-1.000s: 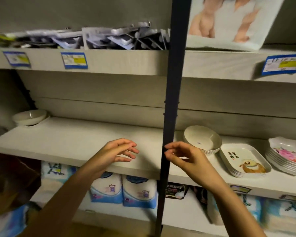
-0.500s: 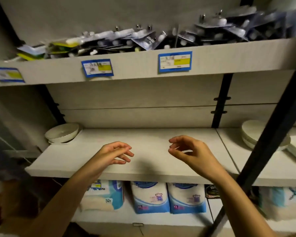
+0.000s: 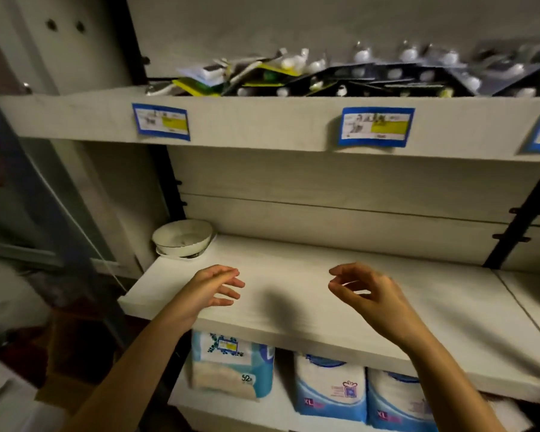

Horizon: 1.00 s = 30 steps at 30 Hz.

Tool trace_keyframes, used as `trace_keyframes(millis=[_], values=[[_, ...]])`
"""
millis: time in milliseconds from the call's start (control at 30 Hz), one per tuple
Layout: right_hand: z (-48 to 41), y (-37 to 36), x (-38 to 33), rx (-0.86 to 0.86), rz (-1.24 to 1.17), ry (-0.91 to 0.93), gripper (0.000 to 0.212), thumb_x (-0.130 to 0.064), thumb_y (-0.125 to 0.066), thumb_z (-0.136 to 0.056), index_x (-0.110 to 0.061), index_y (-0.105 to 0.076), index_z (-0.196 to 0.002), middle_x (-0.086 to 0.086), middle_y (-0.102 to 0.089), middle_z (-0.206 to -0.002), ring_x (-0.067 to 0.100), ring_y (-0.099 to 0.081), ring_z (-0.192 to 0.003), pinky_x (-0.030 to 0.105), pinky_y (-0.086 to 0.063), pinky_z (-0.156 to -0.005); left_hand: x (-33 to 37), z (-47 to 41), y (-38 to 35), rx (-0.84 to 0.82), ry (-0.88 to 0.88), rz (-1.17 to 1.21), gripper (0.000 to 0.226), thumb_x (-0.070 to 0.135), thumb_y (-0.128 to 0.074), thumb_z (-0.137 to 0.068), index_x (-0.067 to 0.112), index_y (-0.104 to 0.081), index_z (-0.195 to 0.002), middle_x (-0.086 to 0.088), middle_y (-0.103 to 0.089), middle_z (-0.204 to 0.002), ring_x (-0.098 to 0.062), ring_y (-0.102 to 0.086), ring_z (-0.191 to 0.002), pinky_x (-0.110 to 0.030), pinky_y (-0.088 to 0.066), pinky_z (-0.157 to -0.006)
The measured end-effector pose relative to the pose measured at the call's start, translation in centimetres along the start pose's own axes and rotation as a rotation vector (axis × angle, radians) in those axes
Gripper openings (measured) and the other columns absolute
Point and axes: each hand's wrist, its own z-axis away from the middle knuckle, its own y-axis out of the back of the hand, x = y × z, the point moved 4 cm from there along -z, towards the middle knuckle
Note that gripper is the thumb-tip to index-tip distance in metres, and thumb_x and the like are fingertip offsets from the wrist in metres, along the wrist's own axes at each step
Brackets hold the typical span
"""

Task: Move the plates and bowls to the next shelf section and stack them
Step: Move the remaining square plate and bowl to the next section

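Note:
A white bowl (image 3: 183, 237) sits on a small plate in the back left corner of the middle shelf (image 3: 293, 307). My left hand (image 3: 212, 288) hovers over the shelf's front part, right of and nearer than the bowl, fingers loosely spread and holding nothing. My right hand (image 3: 365, 291) hovers further right at the same height, fingers loosely curled and empty. The plates and bowls of the right-hand section are out of view.
The upper shelf (image 3: 262, 123) holds several blister packs and carries blue price labels (image 3: 161, 121). Blue and white soft packs (image 3: 329, 388) stand on the shelf below. A black upright (image 3: 518, 219) marks the section's right end. A dark wall and post lie at left.
The view has swung left: the right section with its plates and bowls has left the frame, and the corner bowl is now nearer the centre. Both hands stayed empty, held before me.

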Motion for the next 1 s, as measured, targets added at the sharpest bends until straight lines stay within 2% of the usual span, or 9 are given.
trace_keyframes(millis=[167, 233, 367, 433, 567, 633, 733, 900, 1000], values=[[-3.4, -7.3, -2.2, 0.036, -0.001, -0.052, 0.014, -0.030, -0.063, -0.085, -0.038, -0.061, -0.096, -0.014, -0.069, -0.093, -0.007, -0.062, -0.086, 0.007, -0.049, -0.066, -2.9, -4.1, 8.4, 0.083, 0.171, 0.117, 0.014, 0.023, -0.051, -0.092, 0.009, -0.054, -0.090, -0.011, -0.064, -0.086, -0.023, -0.059, -0.064, -0.024, -0.054, -0.053], [-4.5, -9.8, -3.2, 0.047, -0.005, -0.069, 0.014, -0.030, -0.062, -0.086, -0.039, -0.060, -0.095, -0.015, -0.068, -0.093, -0.004, -0.064, -0.085, 0.008, -0.050, -0.067, -3.6, -6.4, 11.8, 0.146, 0.225, 0.157, 0.019, 0.025, -0.049, -0.094, 0.006, -0.052, -0.091, -0.012, -0.061, -0.083, -0.023, -0.056, -0.062, -0.023, -0.054, -0.046], [-5.9, -12.6, -4.7, 0.041, 0.014, -0.112, 0.014, -0.029, -0.061, -0.087, -0.035, -0.061, -0.100, -0.013, -0.068, -0.095, 0.001, -0.064, -0.087, 0.011, -0.049, -0.067, -4.6, -10.7, 15.9, 0.209, 0.303, 0.251, 0.036, 0.034, -0.050, -0.092, -0.001, -0.047, -0.101, -0.014, -0.057, -0.081, -0.026, -0.055, -0.067, -0.031, -0.050, -0.059], [-6.3, -13.1, -5.2, 0.049, 0.021, -0.121, 0.014, -0.029, -0.061, -0.087, -0.036, -0.061, -0.099, -0.013, -0.068, -0.094, 0.001, -0.065, -0.086, 0.011, -0.049, -0.067, -4.9, -12.6, 16.5, 0.205, 0.340, 0.277, 0.045, 0.040, -0.052, -0.090, -0.002, -0.046, -0.105, -0.015, -0.055, -0.081, -0.027, -0.054, -0.069, -0.032, -0.049, -0.060], [-7.6, -13.7, -5.8, 0.057, 0.025, -0.141, 0.015, -0.028, -0.061, -0.087, -0.042, -0.059, -0.093, -0.013, -0.068, -0.093, 0.004, -0.065, -0.086, 0.016, -0.051, -0.074, -5.5, -16.2, 16.7, 0.184, 0.397, 0.235, 0.059, 0.047, -0.049, -0.090, 0.001, -0.044, -0.126, -0.015, -0.052, -0.081, -0.024, -0.052, -0.069, -0.033, -0.051, -0.069], [-8.2, -14.0, -6.0, 0.060, 0.032, -0.155, 0.014, -0.027, -0.060, -0.087, -0.039, -0.060, -0.094, -0.011, -0.069, -0.093, 0.005, -0.066, -0.086, 0.020, -0.051, -0.075, -6.0, -17.2, 16.7, 0.179, 0.429, 0.228, 0.060, 0.048, -0.044, -0.091, 0.002, -0.044, -0.129, -0.013, -0.051, -0.080, -0.022, -0.051, -0.068, -0.030, -0.049, -0.066], [-8.9, -14.3, -6.1, 0.071, 0.036, -0.176, 0.013, -0.027, -0.061, -0.087, -0.039, -0.060, -0.093, -0.010, -0.069, -0.092, 0.007, -0.066, -0.086, 0.020, -0.050, -0.074, -6.9, -18.4, 17.0, 0.198, 0.453, 0.180, 0.047, 0.044, -0.036, -0.095, 0.004, -0.049, -0.117, -0.011, -0.051, -0.074, -0.019, -0.048, -0.063, -0.023, -0.041, -0.054], [-9.6, -14.6, -6.0, 0.075, 0.044, -0.216, 0.013, -0.027, -0.060, -0.088, -0.039, -0.061, -0.093, -0.008, -0.070, -0.094, 0.009, -0.067, -0.087, 0.026, -0.052, -0.078, -7.0, -19.3, 18.2, 0.283, 0.399, 0.073, 0.034, 0.031, -0.038, -0.091, 0.006, -0.046, -0.068, -0.006, -0.049, -0.057, -0.015, -0.040, -0.045, -0.018, -0.027, -0.036], [-10.2, -15.8, -6.0, 0.045, 0.010, -0.246, 0.011, -0.028, -0.057, -0.090, -0.035, -0.062, -0.096, -0.005, -0.071, -0.095, 0.009, -0.068, -0.086, 0.034, -0.056, -0.083, -5.8, -18.2, 18.6, 0.270, 0.311, 0.010, 0.032, 0.023, -0.039, -0.088, 0.007, -0.045, -0.061, -0.003, -0.048, -0.038, -0.013, -0.038, -0.028, -0.010, -0.022, -0.030]])
